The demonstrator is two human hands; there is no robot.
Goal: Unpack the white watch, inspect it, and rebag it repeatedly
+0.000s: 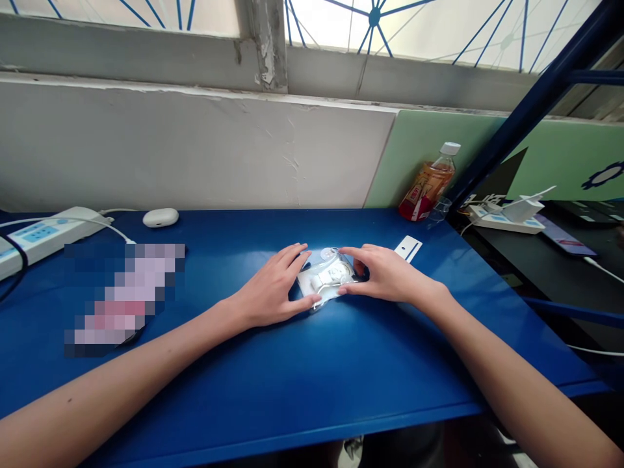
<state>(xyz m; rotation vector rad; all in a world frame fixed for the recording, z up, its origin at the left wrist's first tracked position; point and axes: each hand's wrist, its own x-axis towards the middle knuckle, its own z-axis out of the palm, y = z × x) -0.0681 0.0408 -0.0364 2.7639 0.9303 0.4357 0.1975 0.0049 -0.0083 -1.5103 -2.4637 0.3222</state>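
A clear plastic packet [327, 281] with a white item inside lies on the blue desk [302, 370]; coiled white cable seems to show through the film. My left hand [273, 287] grips the packet's left side, fingers along the far edge and thumb at the near edge. From the right, my right hand [387, 272] holds it between a forefinger at the far corner and a thumb on the near side. A small white card with a blue stripe [408, 247] lies just beyond my right hand.
A bottle of reddish drink [426, 185] stands tilted at the back right, by a blue metal post [517, 110]. On the left are a white earbud case [160, 218], a power strip [53, 234] and a blurred-out phone-like object [129, 296]. Another power strip [507, 218] sits at right.
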